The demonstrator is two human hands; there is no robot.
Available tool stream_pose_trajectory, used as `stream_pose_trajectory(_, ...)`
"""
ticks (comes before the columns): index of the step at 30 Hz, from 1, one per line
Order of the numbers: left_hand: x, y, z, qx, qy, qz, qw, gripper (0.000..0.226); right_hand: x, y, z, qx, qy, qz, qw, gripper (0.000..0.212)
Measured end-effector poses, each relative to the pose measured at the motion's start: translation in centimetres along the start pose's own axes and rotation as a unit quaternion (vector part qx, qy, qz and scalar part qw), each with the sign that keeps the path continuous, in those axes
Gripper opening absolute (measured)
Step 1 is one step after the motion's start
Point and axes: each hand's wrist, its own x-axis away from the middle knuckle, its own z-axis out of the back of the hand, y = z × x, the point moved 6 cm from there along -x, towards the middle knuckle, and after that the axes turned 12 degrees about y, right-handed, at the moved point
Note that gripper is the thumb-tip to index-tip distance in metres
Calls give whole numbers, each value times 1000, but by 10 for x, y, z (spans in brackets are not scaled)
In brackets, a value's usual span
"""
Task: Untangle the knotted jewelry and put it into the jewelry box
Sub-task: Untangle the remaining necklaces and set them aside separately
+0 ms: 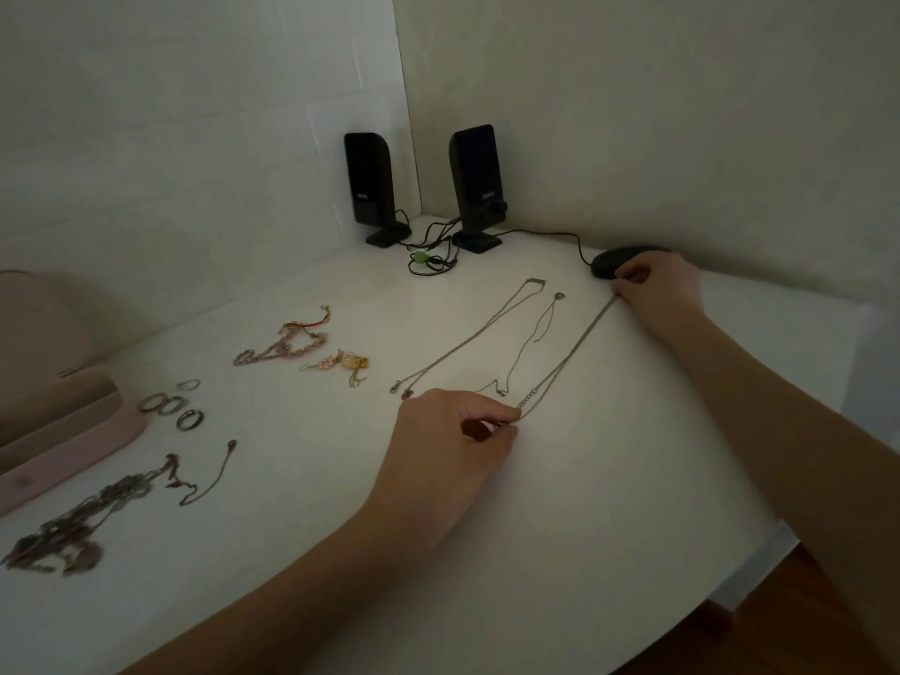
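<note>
White table against a wall corner, dim light. Pink jewelry box sits open at the table's left edge, well apart from both hands. Two black speakers stand upright in the back corner, cables tangled between them; each has a small white logo, too blurred to read. Black mouse near the right wall, just behind the right hand.

Silver chain lies stretched straight on the table between the hands. Right hand pinches its far end, fingers curled. Left hand pinches the near end by the extender links, thumb and forefinger closed on it.

Two more thin necklaces lie just left of it. Tangled dark chains front left. Pink bead bracelets mid-table. Four rings beside the box.
</note>
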Motion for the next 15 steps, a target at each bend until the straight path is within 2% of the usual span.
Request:
stream_pose_trajectory(5, 9, 7, -8, -128, -10, -169, 977, 33, 9, -9, 9, 7, 40, 39, 998, 18)
stream_pose_trajectory(7, 15, 10, -17, -144, -75, -215, 963, 52, 18, -14, 5, 45, 1, 72, 996, 23)
stream_pose_trajectory(10, 24, 6, -31, -199, -178, -230, 936, 79, 31, -18, -7, 121, -81, 118, 982, 30)
stream_pose_trajectory(15, 26, 1, -33, -228, -208, -212, 927, 78, 36, -21, -10, 161, -92, 136, 973, 37)
